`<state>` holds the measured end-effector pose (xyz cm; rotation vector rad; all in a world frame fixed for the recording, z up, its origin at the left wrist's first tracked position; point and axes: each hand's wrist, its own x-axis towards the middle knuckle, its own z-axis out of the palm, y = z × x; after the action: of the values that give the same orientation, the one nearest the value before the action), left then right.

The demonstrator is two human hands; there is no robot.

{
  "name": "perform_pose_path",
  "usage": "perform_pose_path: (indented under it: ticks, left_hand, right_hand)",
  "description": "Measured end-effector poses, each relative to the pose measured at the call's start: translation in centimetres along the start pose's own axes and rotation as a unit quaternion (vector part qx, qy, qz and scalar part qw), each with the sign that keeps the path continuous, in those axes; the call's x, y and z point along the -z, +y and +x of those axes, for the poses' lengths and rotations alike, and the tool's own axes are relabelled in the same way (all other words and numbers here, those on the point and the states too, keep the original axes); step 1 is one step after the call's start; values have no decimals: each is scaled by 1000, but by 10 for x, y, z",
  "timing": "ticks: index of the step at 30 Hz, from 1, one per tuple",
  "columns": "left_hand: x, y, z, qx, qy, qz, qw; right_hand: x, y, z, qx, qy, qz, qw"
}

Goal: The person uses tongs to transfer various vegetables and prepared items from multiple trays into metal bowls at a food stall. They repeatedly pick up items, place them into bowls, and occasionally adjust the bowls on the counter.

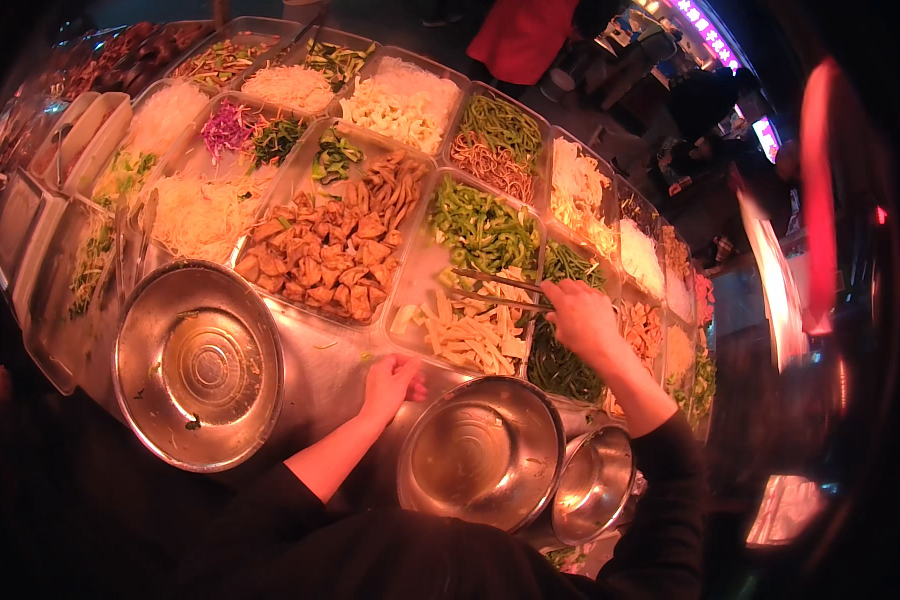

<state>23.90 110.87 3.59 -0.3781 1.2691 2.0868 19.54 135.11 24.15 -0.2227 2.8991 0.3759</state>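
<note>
My right hand [581, 319] grips a pair of metal tongs [495, 289]. Their tips lie over a clear tray [409, 296], between sliced green peppers [484, 225] at its far end and pale cut strips [472, 330] at its near end. No food shows clearly between the tips. By the near edge of that tray, my left hand [394, 384] hovers or rests with loosely curled fingers; whether it touches the counter is unclear. One steel bowl [480, 454] sits just right of it, and a larger steel bowl [199, 367] with green scraps stands to the left.
A smaller steel bowl [592, 487] adjoins the middle one. Trays of brown tofu-like pieces [330, 255], shredded noodles [202, 214], green beans [499, 127] and dark green strands [570, 360] cover the metal counter [322, 337]. Beyond stands a person in a red garment [521, 41].
</note>
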Motion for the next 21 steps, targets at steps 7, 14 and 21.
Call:
perform_pose_path:
  ticks: [7, 14, 21]
  left_hand:
    - [2, -4, 3, -14, 8, -2, 1000]
    - [2, -7, 6, -15, 13, 28, 999]
    - [0, -3, 4, -19, 21, 10, 1000]
  right_hand:
    - [-1, -3, 8, 7, 41, -19, 999]
    - [17, -11, -25, 90, 73, 43, 992]
    - [5, -34, -20, 131, 104, 8, 986]
